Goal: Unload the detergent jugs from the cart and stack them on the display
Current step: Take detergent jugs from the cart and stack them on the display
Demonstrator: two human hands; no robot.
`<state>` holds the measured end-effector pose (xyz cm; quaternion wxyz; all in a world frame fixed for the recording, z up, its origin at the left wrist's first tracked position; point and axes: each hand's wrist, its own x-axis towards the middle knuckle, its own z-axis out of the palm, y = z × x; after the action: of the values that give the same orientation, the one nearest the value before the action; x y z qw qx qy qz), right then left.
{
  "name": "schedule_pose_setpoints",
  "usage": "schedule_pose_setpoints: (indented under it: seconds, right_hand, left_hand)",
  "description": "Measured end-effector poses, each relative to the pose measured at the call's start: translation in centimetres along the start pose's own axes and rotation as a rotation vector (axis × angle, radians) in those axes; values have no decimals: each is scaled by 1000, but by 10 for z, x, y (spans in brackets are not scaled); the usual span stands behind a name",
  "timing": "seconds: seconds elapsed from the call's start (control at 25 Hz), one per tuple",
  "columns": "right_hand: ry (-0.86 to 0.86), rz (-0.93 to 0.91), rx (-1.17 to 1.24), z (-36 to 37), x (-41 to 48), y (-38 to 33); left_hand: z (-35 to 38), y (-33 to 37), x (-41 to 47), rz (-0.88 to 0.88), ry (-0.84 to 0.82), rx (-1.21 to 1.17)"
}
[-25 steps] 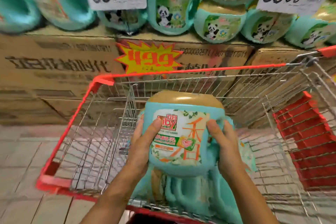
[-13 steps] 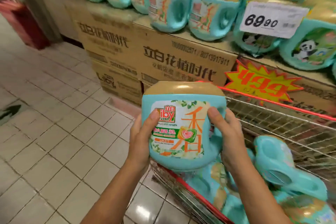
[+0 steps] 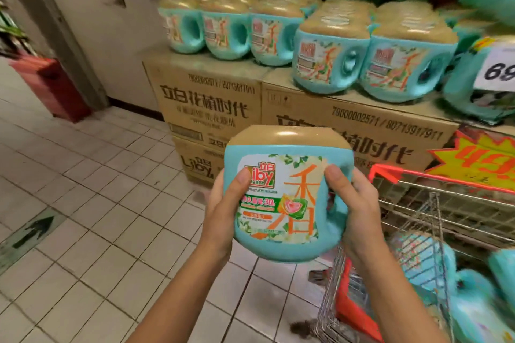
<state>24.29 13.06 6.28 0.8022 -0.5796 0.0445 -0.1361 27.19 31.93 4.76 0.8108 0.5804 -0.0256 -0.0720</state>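
At the far left a red bin (image 3: 53,86) stood against the wall on the white tiled floor (image 3: 83,203), well apart from you. Your left hand (image 3: 223,211) pressed flat against the left side of a teal detergent jug (image 3: 284,198), thumb laid over the edge of its label. You held that jug upright in the air with its tan cap on top, in front of the stacked cardboard boxes (image 3: 211,108) and below the display jugs (image 3: 328,58) standing in rows on them. Your right hand (image 3: 354,209) clamped the jug's right side, at the handle, thumb on the label. Further right, the red-rimmed wire cart (image 3: 418,220) sat beside the boxes with more teal jugs (image 3: 473,295) lying inside, and a white price tag (image 3: 498,72) hung at the display's edge.
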Motion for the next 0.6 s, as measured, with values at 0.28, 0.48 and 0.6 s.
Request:
schedule_pose_setpoints:
  seconds: [0.28,0.48,0.6]
  right_hand:
    - [39,-89,-28,54,100,25]
    - [62,-208,-91,90,188,22]
    - [67,-240,-159,106,236,13]
  left_hand:
    - [-42,26,115,88,-45,160]
    - [-58,65,215,228,-135,448]
    - [-63,82,271,240,-180,507]
